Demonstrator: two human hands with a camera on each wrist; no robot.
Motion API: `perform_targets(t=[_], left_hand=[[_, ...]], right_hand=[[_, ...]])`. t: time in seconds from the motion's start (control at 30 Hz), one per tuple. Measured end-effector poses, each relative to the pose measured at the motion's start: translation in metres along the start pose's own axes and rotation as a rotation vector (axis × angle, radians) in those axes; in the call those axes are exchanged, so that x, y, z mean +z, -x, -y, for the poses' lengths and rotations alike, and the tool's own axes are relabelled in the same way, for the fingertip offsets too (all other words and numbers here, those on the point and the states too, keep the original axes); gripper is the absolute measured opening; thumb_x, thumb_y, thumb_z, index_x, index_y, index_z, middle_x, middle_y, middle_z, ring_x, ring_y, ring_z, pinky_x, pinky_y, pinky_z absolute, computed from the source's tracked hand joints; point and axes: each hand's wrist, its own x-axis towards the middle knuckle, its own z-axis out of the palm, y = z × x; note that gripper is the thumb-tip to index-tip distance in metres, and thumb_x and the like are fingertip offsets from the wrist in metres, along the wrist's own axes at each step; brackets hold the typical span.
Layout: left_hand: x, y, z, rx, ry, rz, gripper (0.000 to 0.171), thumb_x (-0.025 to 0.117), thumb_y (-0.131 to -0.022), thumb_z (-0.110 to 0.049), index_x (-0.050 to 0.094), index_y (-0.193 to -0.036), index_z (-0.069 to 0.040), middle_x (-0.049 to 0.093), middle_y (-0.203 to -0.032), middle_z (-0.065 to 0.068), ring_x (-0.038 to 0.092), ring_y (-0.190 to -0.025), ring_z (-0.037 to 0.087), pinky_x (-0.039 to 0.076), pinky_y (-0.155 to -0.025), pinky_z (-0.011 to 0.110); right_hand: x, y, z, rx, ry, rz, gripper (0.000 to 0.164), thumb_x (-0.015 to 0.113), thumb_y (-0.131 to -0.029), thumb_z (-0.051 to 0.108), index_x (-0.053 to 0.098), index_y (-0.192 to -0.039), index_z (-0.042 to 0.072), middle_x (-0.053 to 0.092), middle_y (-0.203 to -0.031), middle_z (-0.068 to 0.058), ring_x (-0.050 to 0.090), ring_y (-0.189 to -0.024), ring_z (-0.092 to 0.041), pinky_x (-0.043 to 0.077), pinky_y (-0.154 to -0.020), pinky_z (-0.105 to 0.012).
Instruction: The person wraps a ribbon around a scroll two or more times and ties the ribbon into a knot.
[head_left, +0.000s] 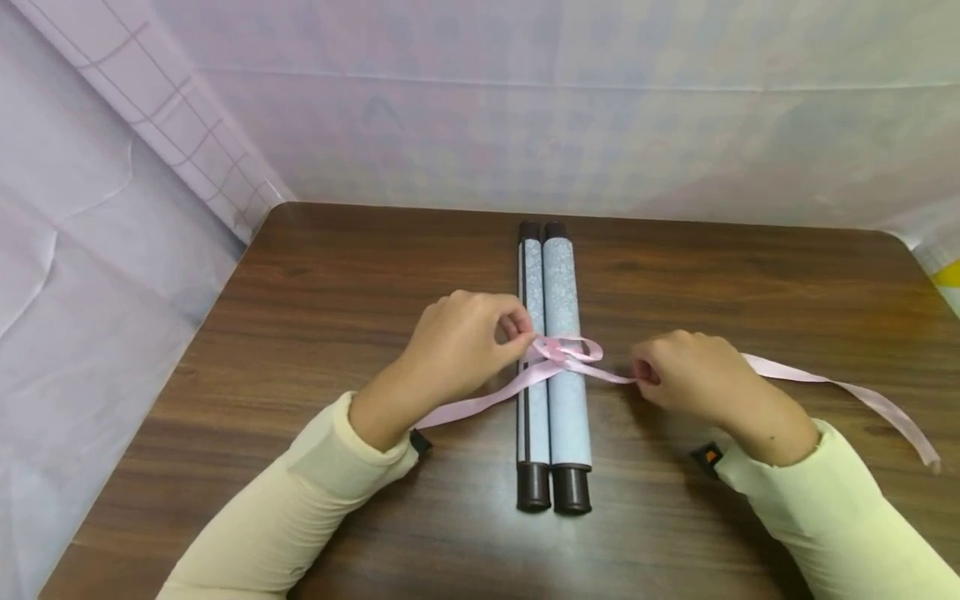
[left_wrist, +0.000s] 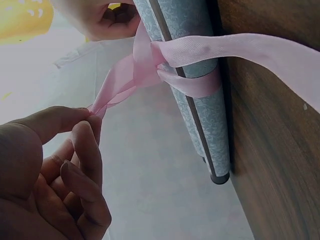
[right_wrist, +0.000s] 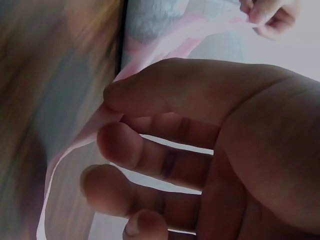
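Note:
A scroll rolled from both ends into two pale blue rolls (head_left: 562, 417) with dark end caps lies on the brown table. Pink ribbon (head_left: 553, 350) wraps its middle and forms a loop on top. Thumb and forefinger of my left hand (head_left: 468, 337) pinch a fold of the ribbon just left of the knot, also plain in the left wrist view, where the pinched ribbon (left_wrist: 117, 82) is pulled out from the scroll. To the right of the scroll, my right hand (head_left: 693, 371) pinches another stretch of ribbon (right_wrist: 95, 125) between thumb and forefinger; its other fingers curl loosely.
One ribbon tail (head_left: 885, 408) trails over the table to the right, past my right hand. Another tail (head_left: 472, 406) runs left beneath my left wrist. A pale patterned wall covering (head_left: 570, 125) rises behind the table's back edge.

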Motion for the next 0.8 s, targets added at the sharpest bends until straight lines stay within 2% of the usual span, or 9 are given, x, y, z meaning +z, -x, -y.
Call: perform_targets(t=[0.27,0.4,0.57,0.73,0.8], left_hand=[[-0.001,-0.001,0.000,-0.013,0.001,0.027,0.007,0.066,-0.084,-0.029,0.066,-0.080,-0.023,0.066,-0.074,-0.014,0.044,-0.044,0.006,0.031,-0.039,0.021],[0.000,-0.001,0.001,-0.017,-0.003,0.064,0.007,0.065,-0.085,-0.028,0.065,-0.080,-0.022,0.065,-0.073,-0.012,0.046,-0.045,0.006,0.033,-0.039,0.020],[0.000,-0.001,0.003,-0.053,-0.056,0.164,0.008,0.065,-0.084,-0.028,0.064,-0.078,-0.024,0.063,-0.069,-0.013,0.051,-0.052,0.005,0.042,-0.045,0.023],[0.005,-0.002,0.009,-0.047,-0.134,0.239,0.009,0.065,-0.083,-0.030,0.063,-0.075,-0.026,0.061,-0.067,-0.014,0.052,-0.058,0.005,0.044,-0.053,0.027],[0.008,-0.002,0.012,-0.040,-0.145,0.263,0.009,0.065,-0.083,-0.030,0.063,-0.075,-0.026,0.060,-0.067,-0.014,0.052,-0.059,0.004,0.044,-0.054,0.027]], right_hand=[[0.000,-0.001,-0.009,0.016,0.001,0.038,0.021,0.065,-0.069,0.010,0.050,-0.058,0.022,0.047,-0.054,0.004,0.042,-0.049,-0.015,0.035,-0.040,-0.032],[-0.005,0.001,-0.006,0.011,-0.010,0.050,0.014,0.067,-0.070,0.014,0.056,-0.066,0.021,0.049,-0.057,0.006,0.044,-0.051,-0.014,0.035,-0.041,-0.032],[-0.011,0.002,0.009,-0.038,-0.066,-0.008,0.009,0.070,-0.075,0.021,0.065,-0.083,0.020,0.051,-0.059,0.009,0.044,-0.050,-0.010,0.036,-0.040,-0.030],[-0.008,-0.001,0.029,-0.094,-0.114,-0.059,0.009,0.069,-0.080,0.025,0.066,-0.087,0.019,0.051,-0.058,0.009,0.043,-0.048,-0.009,0.037,-0.038,-0.029],[-0.004,-0.004,0.034,-0.107,-0.110,-0.075,0.011,0.069,-0.080,0.025,0.065,-0.087,0.018,0.057,-0.061,0.008,0.047,-0.050,-0.009,0.042,-0.039,-0.031]])
